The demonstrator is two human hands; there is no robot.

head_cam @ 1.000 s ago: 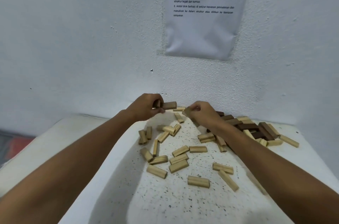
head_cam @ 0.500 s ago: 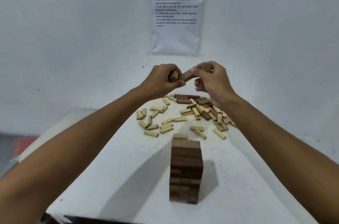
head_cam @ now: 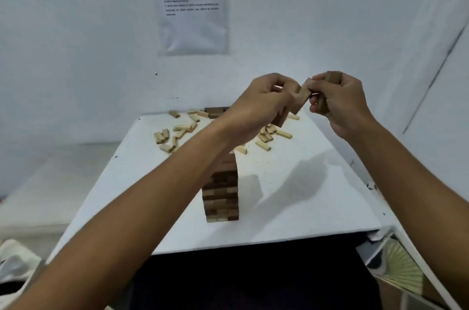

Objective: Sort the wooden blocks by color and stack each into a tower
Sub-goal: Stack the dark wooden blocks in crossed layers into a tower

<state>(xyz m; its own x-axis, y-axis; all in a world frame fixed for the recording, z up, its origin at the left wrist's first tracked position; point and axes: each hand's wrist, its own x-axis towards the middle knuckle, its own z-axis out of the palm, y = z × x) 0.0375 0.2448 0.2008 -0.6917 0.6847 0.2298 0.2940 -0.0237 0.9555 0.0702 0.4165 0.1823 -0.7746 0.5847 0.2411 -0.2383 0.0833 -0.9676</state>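
Background around the white table

A printed sheet (head_cam: 193, 4) hangs on the far wall; its text is too blurred to read. A pale folded fan (head_cam: 403, 271) lies at the near right, below the white table (head_cam: 304, 208), and crumpled white cloth (head_cam: 15, 261) sits at the near left.

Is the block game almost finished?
Not yet. One dark tower already stands on the table. The left hand and right hand each hold dark blocks above it. Lots of light blocks lie loose, unstacked.
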